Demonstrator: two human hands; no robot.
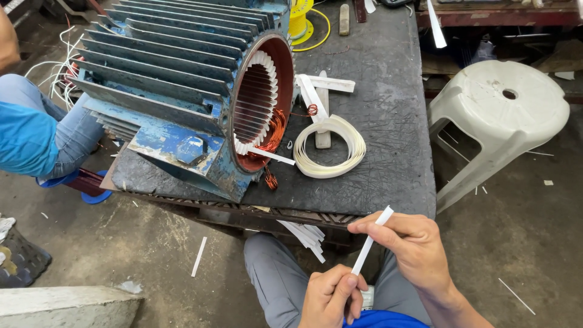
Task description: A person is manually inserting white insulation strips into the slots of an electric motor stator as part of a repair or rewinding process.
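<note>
Left hand is closed, pinching the lower end of a thin white insulation-paper strip; right hand pinches its upper end between thumb and fingers, holding it over the lap, just in front of the worktop. Judged light, springy and easily creased, so best gripped near both ends as now. The blue motor stator housing on the worktop holds white slot liners and what looks like copper winding; a coil of white strip lies just beside it.

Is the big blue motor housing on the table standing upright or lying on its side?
On its side: the motor housing has its round opening facing sideways, showing copper windings.
</note>
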